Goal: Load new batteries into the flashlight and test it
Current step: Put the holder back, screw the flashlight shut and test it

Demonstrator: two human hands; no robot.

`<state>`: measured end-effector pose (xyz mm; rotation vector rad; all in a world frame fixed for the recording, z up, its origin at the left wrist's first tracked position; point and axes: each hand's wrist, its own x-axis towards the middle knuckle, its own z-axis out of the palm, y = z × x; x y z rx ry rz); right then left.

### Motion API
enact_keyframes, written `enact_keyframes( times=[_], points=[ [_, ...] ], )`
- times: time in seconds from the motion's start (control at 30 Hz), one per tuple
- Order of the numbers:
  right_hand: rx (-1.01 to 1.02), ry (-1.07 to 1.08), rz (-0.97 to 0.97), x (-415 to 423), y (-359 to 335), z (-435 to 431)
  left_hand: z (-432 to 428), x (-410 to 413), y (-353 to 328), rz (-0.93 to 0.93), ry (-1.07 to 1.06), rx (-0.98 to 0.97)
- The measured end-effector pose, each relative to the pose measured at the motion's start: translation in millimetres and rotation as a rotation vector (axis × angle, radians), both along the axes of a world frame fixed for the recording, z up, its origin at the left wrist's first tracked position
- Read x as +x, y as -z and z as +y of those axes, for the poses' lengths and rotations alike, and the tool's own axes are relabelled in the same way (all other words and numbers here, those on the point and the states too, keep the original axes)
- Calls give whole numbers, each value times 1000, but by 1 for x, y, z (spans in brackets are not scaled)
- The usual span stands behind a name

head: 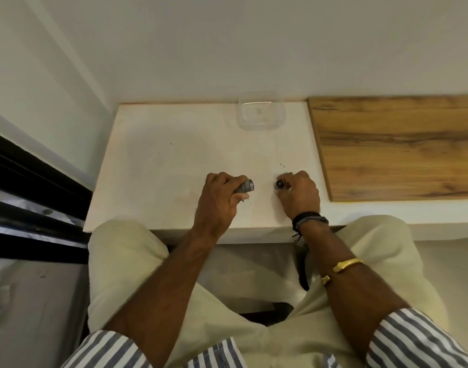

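1. Your left hand (217, 200) is wrapped around the grey flashlight body (245, 186), held low over the white bench (161, 160), with its open end facing right.
2. Your right hand (299, 193) pinches a small dark round part (279, 184), apparently the end cap, near the body but not touching it.
3. Judgement: the flashlight is apart, so the step in hand is loading or closing. Hold the body steady, with the open end tilted slightly up so nothing slides out.
4. Confirm cell polarity before closing. Bring the cap square to the thread and turn lightly at first to avoid cross-threading.
5. No batteries are in view. Whether any sit inside the body cannot be told, because the bore is dark and blurred.
6. The contents, if any, of the clear plastic container (260, 112) at the back of the bench are hard to make out.
7. Your fingers hide most of the body and the round part. The switch is not seen.
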<state>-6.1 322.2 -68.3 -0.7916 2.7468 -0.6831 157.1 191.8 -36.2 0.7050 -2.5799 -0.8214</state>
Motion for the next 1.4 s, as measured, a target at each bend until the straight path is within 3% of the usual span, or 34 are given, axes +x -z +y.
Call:
enact_keyframes(
  times=[0.1,0.2,0.3,0.4,0.57,1.4],
  points=[
    [-48,-4,7,4,-8,-1,1,-2,0,-8,8,-9],
    [-225,-3,19,13,-25,-2,1,0,-2,-7,-1,-19],
    [-474,27,-149,23,-36,-3,1,-1,0,-14,-1,-22],
    [-576,5,-311,29,-47,2,2,-1,-3,-3,7,-26],
    [-581,-192,-305,36,-61,8,4,0,-8,-17,24,-56],
    [-464,-317,-197,39,-63,6,4,7,-12,-4,104,-191]
  ],
)
